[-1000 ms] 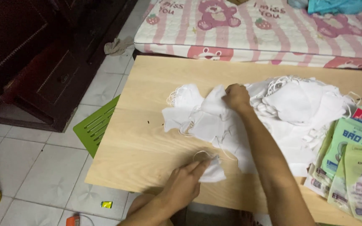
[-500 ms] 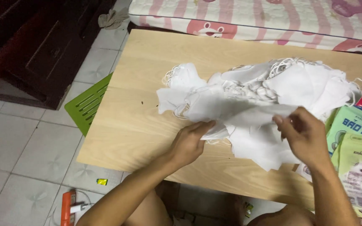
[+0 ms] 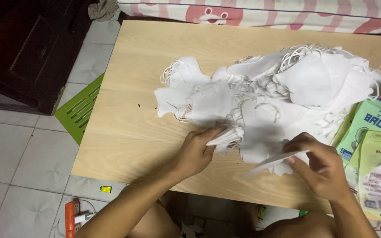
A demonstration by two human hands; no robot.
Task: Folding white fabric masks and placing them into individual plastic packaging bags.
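Here, near the light wooden table's (image 3: pixel 124 132) front edge, the left hand (image 3: pixel 197 152) pinches a folded white fabric face mask (image 3: pixel 225 135); the right hand (image 3: pixel 320 165) grips another flat white mask (image 3: pixel 276 159), seemingly sorting from the heap of white masks (image 3: pixel 287 88).

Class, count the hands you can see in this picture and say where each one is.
2. The left hand pinches a folded white mask at the near edge of the mask pile. The right hand holds another white mask flat, further right.
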